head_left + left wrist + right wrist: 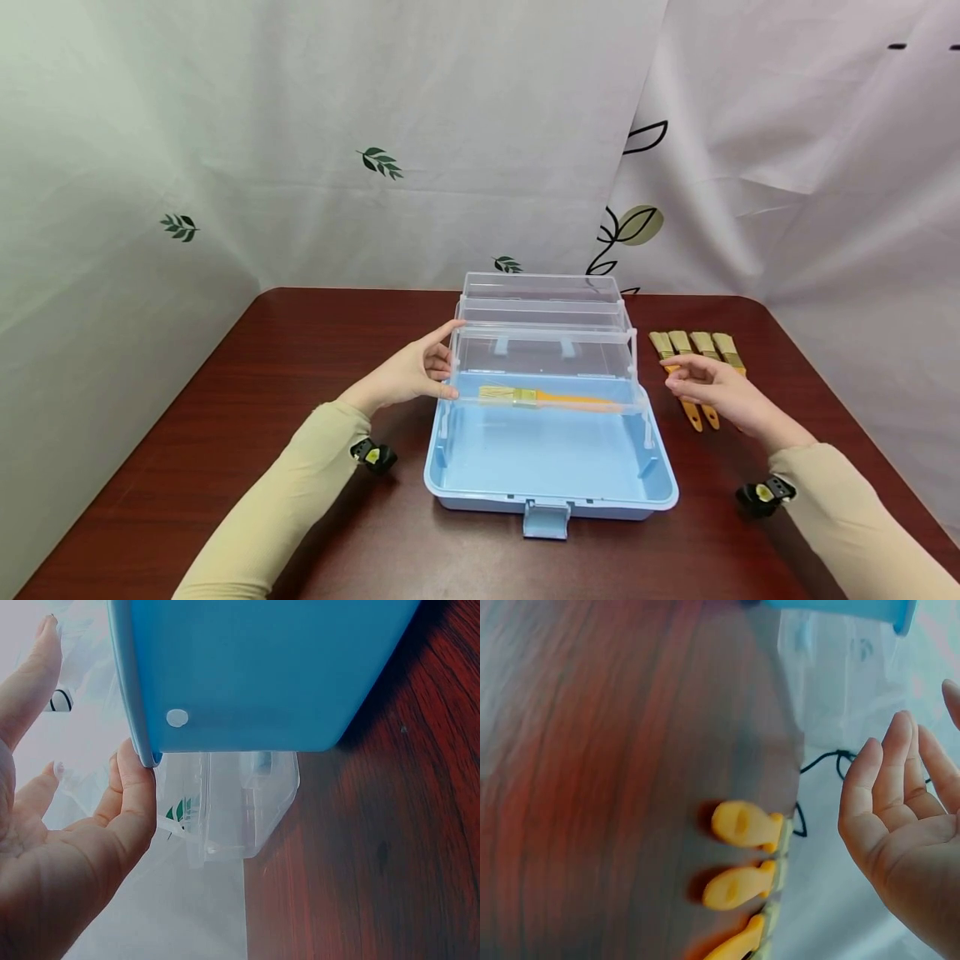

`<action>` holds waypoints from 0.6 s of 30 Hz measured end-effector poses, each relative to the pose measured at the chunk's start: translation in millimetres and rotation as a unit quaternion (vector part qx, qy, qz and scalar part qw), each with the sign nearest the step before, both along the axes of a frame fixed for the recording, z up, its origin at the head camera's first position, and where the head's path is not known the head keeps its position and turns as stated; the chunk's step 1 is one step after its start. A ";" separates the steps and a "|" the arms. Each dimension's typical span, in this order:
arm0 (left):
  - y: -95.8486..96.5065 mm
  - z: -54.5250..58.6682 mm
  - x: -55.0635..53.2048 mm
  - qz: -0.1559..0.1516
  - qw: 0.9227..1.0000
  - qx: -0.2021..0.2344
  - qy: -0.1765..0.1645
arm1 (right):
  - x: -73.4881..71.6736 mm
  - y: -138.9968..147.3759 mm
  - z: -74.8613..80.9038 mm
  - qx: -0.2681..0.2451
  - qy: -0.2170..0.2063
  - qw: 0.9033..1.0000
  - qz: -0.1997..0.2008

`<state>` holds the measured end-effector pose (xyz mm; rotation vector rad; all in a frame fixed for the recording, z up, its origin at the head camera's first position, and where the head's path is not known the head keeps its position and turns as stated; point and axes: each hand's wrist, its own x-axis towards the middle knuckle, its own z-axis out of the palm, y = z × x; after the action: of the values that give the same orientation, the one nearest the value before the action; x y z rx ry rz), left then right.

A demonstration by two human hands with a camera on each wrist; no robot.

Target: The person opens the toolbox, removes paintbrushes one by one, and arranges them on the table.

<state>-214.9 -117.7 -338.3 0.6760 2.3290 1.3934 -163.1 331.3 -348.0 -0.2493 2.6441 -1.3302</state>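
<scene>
My left hand (pixel 411 373) holds the left end of a clear tray (pixel 543 354), thumb at its front corner and forefinger at its upper edge. In the left wrist view, other fingers of that hand touch the rim of the blue toolbox (pixel 247 675). The toolbox (pixel 540 458) stands with its top raised. A paintbrush (pixel 573 401) with an orange handle and pale bristles lies lengthwise in the front of the tray. My right hand (pixel 723 396) hovers over several more paintbrushes (pixel 703 342), fingers loosely bent, nothing in them. Their handle ends (pixel 742 823) show in the right wrist view.
The dark red wooden table (pixel 337 325) carries everything. On the toolbox's front hangs a blue latch (pixel 546 520), folded down. Behind the tray rises a clear lid (pixel 542 287). White cloth (pixel 315 125) with leaf prints closes off the back and sides.
</scene>
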 end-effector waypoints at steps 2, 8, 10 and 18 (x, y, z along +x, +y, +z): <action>-0.1 -0.1 0.2 0.001 1.000 0.000 0.001 | 0.5 -3.4 1.5 -0.012 0.004 1.000 0.008; -0.6 -0.9 0.9 0.004 1.000 -0.003 0.000 | 2.3 -13.9 7.1 -0.017 0.008 1.000 0.024; -0.6 -1.2 0.9 0.004 1.000 -0.003 -0.001 | 2.7 -17.1 9.5 -0.015 0.007 0.999 0.028; -0.2 -1.0 0.0 0.003 1.000 -0.007 0.001 | -0.8 -28.7 22.7 -0.023 0.012 0.999 0.047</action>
<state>-214.8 -117.9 -339.3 0.6667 2.3424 1.3778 -163.9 302.6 -325.3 -0.3928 2.5880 -1.3675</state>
